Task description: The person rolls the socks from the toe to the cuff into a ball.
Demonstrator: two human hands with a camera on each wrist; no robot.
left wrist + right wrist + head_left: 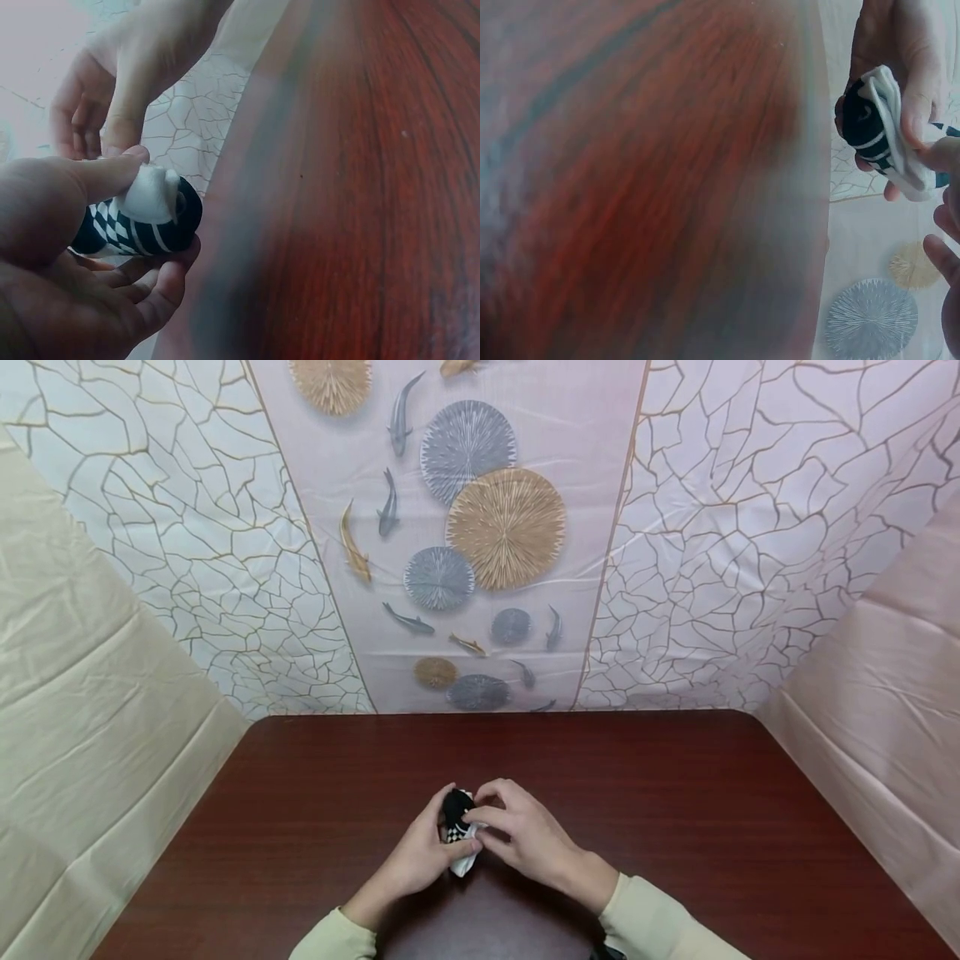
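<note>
A small rolled-up sock [457, 811], black with a white checked band and a white cuff, is held above the table in the head view. My left hand [422, 858] grips it from the left, its thumb across the white cloth and its fingers underneath. Beside it on the right, my right hand [534, 837] has bent fingers at the white cuff and pinches its edge. In the left wrist view the sock [154, 217] shows its checks and folded white flap. The right wrist view shows the fold [891, 120] standing up along the black part.
Both hands are over a dark red-brown wooden table [660, 793]. A patterned cloth backdrop [720, 568] rises behind the far edge, with beige cloth [97, 710] along the left side and more on the right. A small dark object [606, 952] shows beside the right sleeve.
</note>
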